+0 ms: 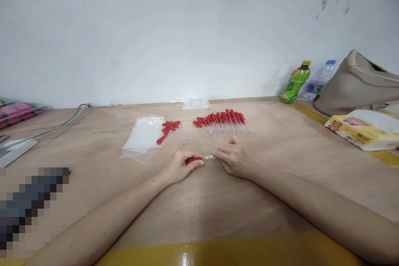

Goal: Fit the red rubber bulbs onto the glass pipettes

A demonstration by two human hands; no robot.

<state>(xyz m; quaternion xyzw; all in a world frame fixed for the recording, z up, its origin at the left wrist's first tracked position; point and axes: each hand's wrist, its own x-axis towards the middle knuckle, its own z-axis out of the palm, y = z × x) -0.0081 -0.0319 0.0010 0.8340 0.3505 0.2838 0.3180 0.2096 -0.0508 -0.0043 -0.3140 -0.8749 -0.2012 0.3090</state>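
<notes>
My left hand (pixel 178 168) is closed around a red rubber bulb (pixel 193 159), low over the middle of the table. From that bulb a clear glass dropper tube (pixel 207 157) runs right to the fingertips of my right hand (pixel 236 161), which pinch its far end. How far the tube sits inside the bulb is hidden. Beyond my left hand lie loose red bulbs (pixel 170 126) in a small heap, with several bare glass tubes (pixel 185 132) beside them. Behind my right hand, droppers with red bulbs (pixel 220 119) lie side by side in a row.
Clear zip bags (pixel 146 135) lie left of the loose bulbs; another bag (pixel 195 104) is by the wall. At right stand a green bottle (pixel 296 83), a clear bottle (pixel 321 79), a beige bag (pixel 355 79) and a tissue pack (pixel 358 131). A cable (pixel 62 124) crosses the left.
</notes>
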